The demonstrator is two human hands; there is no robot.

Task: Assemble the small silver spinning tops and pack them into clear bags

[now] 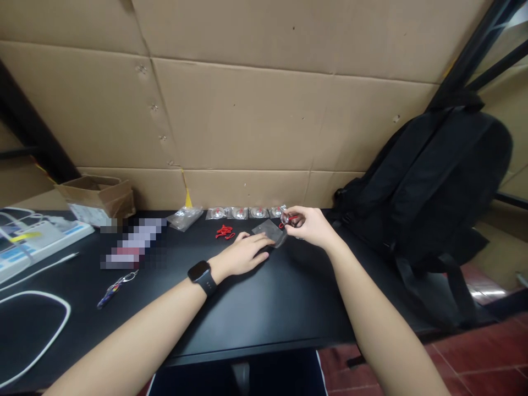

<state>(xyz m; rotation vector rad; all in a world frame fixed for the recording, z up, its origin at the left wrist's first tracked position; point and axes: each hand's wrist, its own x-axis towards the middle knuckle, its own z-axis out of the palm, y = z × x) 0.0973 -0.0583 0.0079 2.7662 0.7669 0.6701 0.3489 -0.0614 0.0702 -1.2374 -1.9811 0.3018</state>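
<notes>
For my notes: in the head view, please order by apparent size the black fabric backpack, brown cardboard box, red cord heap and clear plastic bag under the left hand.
1. Black fabric backpack
2. Brown cardboard box
3. Clear plastic bag, partly covered by left hand
4. Red cord heap

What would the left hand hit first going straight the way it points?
Probably the clear plastic bag: the left hand overlaps it in the picture. Beyond it, roughly in line, comes the right hand. Depth is hard to judge from this one view.
</notes>
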